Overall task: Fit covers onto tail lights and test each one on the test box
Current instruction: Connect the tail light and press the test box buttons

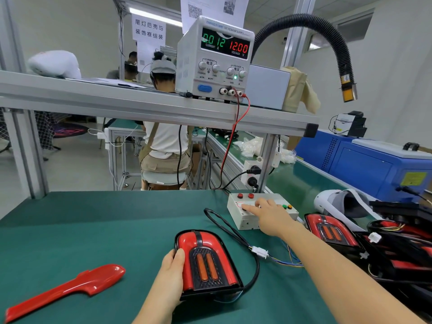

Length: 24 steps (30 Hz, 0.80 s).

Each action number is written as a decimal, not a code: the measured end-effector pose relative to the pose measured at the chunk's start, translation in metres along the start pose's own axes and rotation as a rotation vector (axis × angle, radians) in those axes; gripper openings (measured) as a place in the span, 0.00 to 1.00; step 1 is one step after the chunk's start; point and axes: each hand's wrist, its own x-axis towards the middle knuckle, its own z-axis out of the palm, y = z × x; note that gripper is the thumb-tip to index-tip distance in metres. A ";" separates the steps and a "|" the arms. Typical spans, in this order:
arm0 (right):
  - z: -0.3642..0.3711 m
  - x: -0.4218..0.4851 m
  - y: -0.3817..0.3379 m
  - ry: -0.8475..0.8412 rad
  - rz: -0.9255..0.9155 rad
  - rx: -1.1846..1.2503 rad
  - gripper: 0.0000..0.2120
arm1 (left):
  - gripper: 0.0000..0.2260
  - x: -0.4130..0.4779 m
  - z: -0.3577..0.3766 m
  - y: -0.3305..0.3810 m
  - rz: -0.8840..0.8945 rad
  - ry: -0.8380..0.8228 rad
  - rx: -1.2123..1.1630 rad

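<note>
Left hand (171,274) grips tail light (208,263) on surface (93,230); right hand (268,215), holding nothing, presses test box (243,220). Red trim (70,288) lies left, more lights (332,231) right.

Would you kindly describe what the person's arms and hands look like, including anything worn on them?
Both arms are bare along all of the forearm that shows; no sleeve is in view. The left hand and the right hand wear no gloves, and no rings, watch or wrist strap can be seen. No markings or cables are attached to either arm.
</note>
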 end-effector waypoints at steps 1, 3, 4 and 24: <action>0.000 0.000 0.000 0.001 0.002 0.002 0.33 | 0.23 0.001 0.000 -0.001 -0.006 -0.010 -0.007; 0.002 0.000 0.000 0.004 0.003 0.005 0.33 | 0.24 0.001 0.000 -0.001 -0.012 -0.030 -0.021; 0.002 0.000 0.000 0.002 0.001 0.003 0.33 | 0.24 0.000 0.000 0.000 -0.018 -0.031 -0.033; -0.003 -0.050 -0.001 -0.190 0.130 0.410 0.19 | 0.15 -0.008 -0.019 0.015 -0.009 -0.033 0.139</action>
